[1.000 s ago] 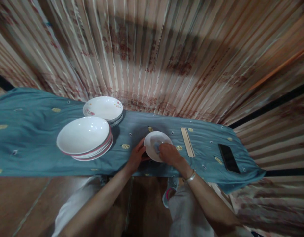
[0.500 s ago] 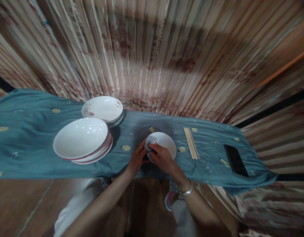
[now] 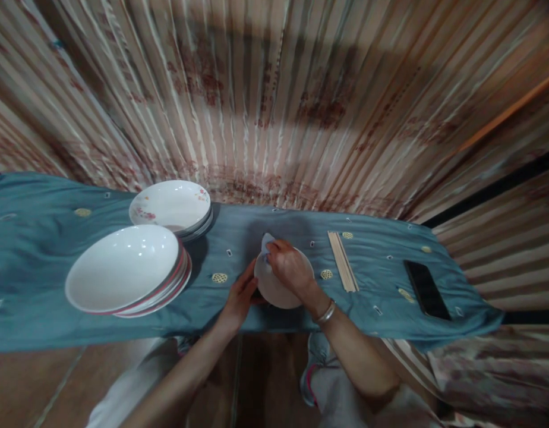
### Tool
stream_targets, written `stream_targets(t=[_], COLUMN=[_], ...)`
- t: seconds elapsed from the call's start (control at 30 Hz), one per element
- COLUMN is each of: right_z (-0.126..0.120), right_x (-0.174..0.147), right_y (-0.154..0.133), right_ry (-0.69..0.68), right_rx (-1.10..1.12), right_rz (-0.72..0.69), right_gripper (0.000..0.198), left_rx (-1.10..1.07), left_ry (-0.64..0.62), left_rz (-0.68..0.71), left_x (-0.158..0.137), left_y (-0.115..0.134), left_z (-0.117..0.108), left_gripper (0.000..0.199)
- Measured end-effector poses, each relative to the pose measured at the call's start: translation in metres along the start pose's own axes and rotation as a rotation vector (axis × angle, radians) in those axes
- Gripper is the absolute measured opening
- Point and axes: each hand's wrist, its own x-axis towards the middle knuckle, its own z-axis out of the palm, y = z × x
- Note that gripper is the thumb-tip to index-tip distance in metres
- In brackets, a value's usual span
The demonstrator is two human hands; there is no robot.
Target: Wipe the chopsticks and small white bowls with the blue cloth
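Observation:
A small white bowl (image 3: 277,292) sits near the front of the cloth-covered table. My left hand (image 3: 239,298) grips its left side, the fingers partly hidden behind and under the rim. Pinched in my right hand (image 3: 290,267) is a pale bluish-white cloth (image 3: 267,241), which rests at the bowl's far left rim. My right hand covers part of the bowl's inside, and a silver bangle (image 3: 325,312) circles that wrist.
Left of my hands stand a stack of large white bowls (image 3: 123,267) with red rims and a stack of flowered plates (image 3: 170,205). Chopsticks (image 3: 343,261) and a black phone (image 3: 426,289) lie to the right. A pleated curtain (image 3: 274,107) hangs behind the blue tablecloth (image 3: 203,306).
My right hand has moved with the cloth from inside the bowl up to its far left rim. The bowl is tilted differently, and the view has shifted slightly to the right.

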Motion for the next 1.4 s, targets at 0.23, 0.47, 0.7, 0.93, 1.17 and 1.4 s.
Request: stream_targets(t=[0.23, 0.47, 0.7, 0.93, 1.17, 1.4], right_z=[-0.007, -0.001, 0.005, 0.008, 0.017, 0.017], right_x=[-0.001, -0.020, -0.015, -0.005, -0.015, -0.033], right_y=[0.025, 0.046, 0.039, 0.007, -0.009, -0.019], right_ry=[-0.027, 0.065, 0.120, 0.093, 0.127, 0.128], right_rx=[-0.034, -0.036, -0.072, 0.081, 0.362, 0.480], right_rz=[0.140, 0.197, 0.168, 0.098, 0.019, -0.044], right_gripper=[0.017, 0.019, 0.021, 0.019, 0.027, 0.027], left_rx=[0.012, 0.018, -0.025, -0.087, -0.094, -0.251], left_ry=[0.002, 0.013, -0.039, -0.081, -0.054, -0.120], left_rz=[0.010, -0.008, 0.002, 0.027, 0.016, -0.073], left_x=[-0.001, -0.003, -0.006, -0.007, -0.006, -0.006], left_y=[0.001, 0.002, 0.004, 0.003, 0.000, -0.001], left_z=[0.001, 0.004, 0.003, 0.003, 0.003, 0.001], left_gripper=[0.067, 0.064, 0.063, 0.057, 0.055, 0.047])
